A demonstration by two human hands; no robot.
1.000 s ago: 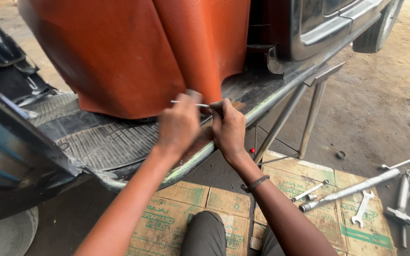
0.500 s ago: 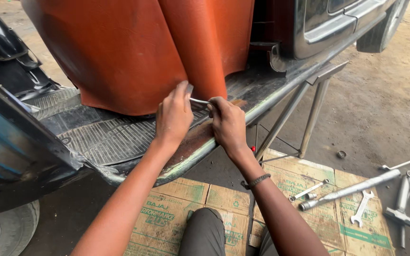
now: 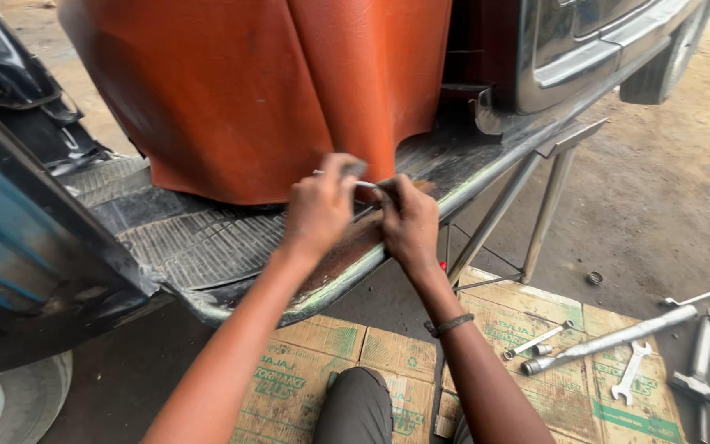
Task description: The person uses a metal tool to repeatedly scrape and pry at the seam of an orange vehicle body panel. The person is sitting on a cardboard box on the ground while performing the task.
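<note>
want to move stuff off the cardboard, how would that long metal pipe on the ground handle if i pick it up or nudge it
The long metal pipe looks stiff and probably heavy for its width, being bare metal. It is round and lies flat on the cardboard, so a sideways nudge would likely roll it toward the open-end wrench. Lifted at one end, the far end would probably dip.

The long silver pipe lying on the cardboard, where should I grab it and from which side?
Grip the long silver pipe around its bare middle, coming from above. It lies flat and slanted on the cardboard, so its round shaft is open on top. A small wrench lies close below it and a socket tool beside its lower end, so the ends look more crowded.
</note>
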